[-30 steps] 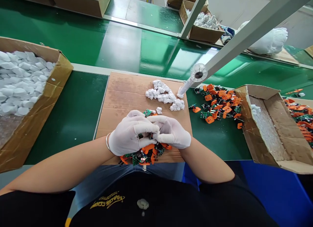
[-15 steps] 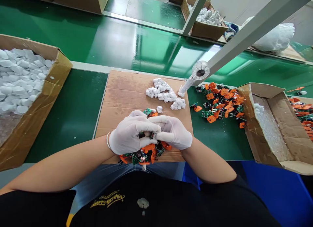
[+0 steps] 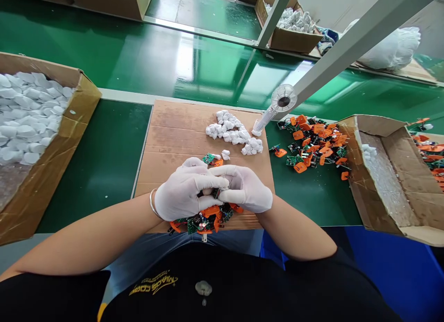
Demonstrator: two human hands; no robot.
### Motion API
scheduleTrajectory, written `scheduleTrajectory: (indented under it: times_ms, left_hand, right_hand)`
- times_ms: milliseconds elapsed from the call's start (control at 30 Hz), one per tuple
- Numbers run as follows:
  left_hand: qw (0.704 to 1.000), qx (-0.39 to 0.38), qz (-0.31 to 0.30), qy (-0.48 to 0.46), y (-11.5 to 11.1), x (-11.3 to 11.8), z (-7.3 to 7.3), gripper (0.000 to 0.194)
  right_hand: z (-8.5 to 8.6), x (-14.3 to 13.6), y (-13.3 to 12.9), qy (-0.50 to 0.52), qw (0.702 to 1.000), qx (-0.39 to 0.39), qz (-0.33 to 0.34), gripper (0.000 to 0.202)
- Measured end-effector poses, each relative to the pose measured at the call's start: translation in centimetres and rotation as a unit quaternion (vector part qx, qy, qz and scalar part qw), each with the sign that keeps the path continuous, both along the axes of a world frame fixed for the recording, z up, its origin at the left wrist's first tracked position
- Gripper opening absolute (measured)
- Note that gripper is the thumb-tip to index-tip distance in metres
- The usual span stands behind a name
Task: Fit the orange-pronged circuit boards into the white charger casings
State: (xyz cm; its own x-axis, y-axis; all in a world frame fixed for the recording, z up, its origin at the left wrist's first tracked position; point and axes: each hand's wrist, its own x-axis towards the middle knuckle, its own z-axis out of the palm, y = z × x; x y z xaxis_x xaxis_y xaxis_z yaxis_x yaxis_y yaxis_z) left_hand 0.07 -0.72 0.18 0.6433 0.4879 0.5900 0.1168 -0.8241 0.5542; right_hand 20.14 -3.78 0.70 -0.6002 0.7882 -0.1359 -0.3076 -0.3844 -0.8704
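My left hand [image 3: 185, 190] and my right hand [image 3: 246, 188], both in white gloves, meet over the cardboard sheet [image 3: 173, 128]. Between their closed fingertips is a small dark circuit board [image 3: 216, 193], mostly covered by the gloves. Below the hands, at the sheet's near edge, lies a pile of circuit boards with orange parts [image 3: 208, 215]. Just beyond the fingers rests a green circuit board [image 3: 208, 158] with an orange piece [image 3: 218, 163] beside it. A loose white piece [image 3: 225, 154] lies close by, and farther back is a cluster of small white pieces [image 3: 231, 130].
At left stands a cardboard box [image 3: 65, 142] of white caps. A heap of orange-and-green circuit assemblies [image 3: 315, 144] lies right of the sheet, before another cardboard box [image 3: 398, 174]. A slanted metal post [image 3: 333, 58] and a clear plastic tube with a round reel [image 3: 268, 116] rise behind.
Both hands stay in nearly the same place. The fingers have shifted slightly around the small board, which shows a little differently between them. The camera view has moved slightly.
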Motion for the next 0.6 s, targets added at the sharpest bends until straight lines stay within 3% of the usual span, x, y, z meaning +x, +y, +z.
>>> scheduleTrajectory:
  times_ms: [233,367,500,600]
  left_hand:
    - [0.998,0.066,0.018,-0.006,-0.3,0.3,0.9,0.012]
    - [0.99,0.119,0.03,-0.076,-0.4,0.4,1.3,0.026]
    - [0.996,0.075,0.039,-0.006,-0.5,0.5,0.9,0.041]
    - [0.997,0.061,0.03,0.031,-0.6,0.5,0.4,0.026]
  right_hand:
    - [-0.1,-0.1,-0.4,0.006,1.0,0.012,-0.002,0.048]
    - [-0.2,-0.1,-0.6,0.038,0.999,-0.011,-0.005,0.05]
    - [-0.2,0.1,-0.5,-0.017,1.0,0.001,0.006,0.043]
    - [-0.1,0.2,-0.3,-0.052,0.997,0.057,0.022,0.04]
